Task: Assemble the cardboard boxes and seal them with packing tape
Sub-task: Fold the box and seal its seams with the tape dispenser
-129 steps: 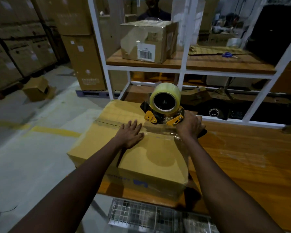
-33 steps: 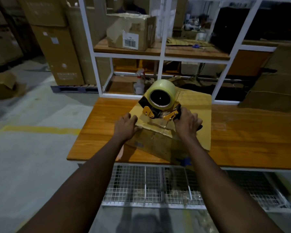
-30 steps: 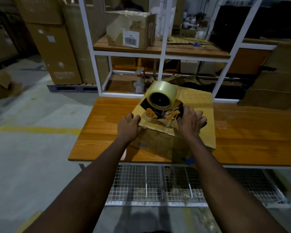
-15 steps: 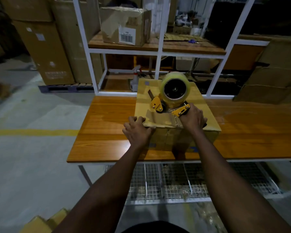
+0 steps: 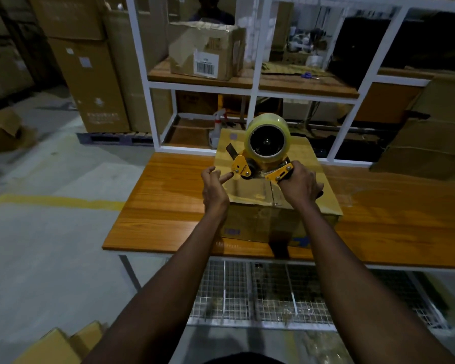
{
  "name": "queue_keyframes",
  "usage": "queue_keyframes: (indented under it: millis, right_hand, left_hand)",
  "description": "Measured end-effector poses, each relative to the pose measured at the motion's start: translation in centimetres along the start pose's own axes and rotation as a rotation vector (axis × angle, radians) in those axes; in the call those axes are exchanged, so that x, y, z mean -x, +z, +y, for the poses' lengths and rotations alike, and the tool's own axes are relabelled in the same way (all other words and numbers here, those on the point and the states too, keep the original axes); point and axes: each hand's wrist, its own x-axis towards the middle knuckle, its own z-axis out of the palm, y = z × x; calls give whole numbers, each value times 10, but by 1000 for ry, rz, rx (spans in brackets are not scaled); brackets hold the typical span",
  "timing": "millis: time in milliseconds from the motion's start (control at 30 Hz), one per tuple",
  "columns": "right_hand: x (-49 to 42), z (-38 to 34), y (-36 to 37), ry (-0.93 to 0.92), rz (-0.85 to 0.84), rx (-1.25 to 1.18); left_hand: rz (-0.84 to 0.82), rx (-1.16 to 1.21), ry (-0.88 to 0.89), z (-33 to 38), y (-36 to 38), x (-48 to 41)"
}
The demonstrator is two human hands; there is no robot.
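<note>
Clamped round the handle of a yellow-and-black tape dispenser [image 5: 265, 153] are the curled fingers of the right hand [image 5: 298, 185], so that the handle itself is hidden beneath the palm. The tape dispenser is held upright on top of a brown cardboard box [image 5: 258, 222], and a fat roll of pale yellowish packing tape [image 5: 269, 119] is carried on its hub, facing the camera. The left hand [image 5: 214, 185] is held just left of the tool with its fingers loosely bent and spread apart. Nothing is seen gripped in it, and the tip of its forefinger [image 5: 227, 176] is laid against, or just short of, the yellow side plate; which of the two cannot be told. The cardboard box is stood on a long orange-brown wooden table [image 5: 163, 206], close to the near edge, with its flaps closed and a glossy strip of tape seen over the near part of the lid and down the front face. A wire-mesh shelf [image 5: 260, 292] is fitted under the table. Behind the table a white metal rack [image 5: 142, 61] is set, on which an opened carton with a barcode label [image 5: 208, 51], a white spray bottle [image 5: 217, 127] and blue-handled scissors [image 5: 309, 75] are kept. Tall stacked cartons [image 5: 90, 82] are ranged on the left, and a yellow line [image 5: 61, 200] is painted on the grey floor.
</note>
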Motion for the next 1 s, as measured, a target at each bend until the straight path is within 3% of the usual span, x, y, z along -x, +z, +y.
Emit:
queue_keyframes:
  millis: [267,433,600,1000]
  right_hand:
    - [2,-4,4,1,-16,-16]
    - [3,-9,6,10,-9,-29]
    - [6,-17,9,27,1,-79]
    - [12,-47,10,30,52,-87]
  left_hand:
    - [-34,233,-131,7,8,-1]
    - [-8,154,-62,1,-2,-3]
    - [-57,-18,-103,-12,-14,-10]
    - [-398,211,-619,13,-33,-26]
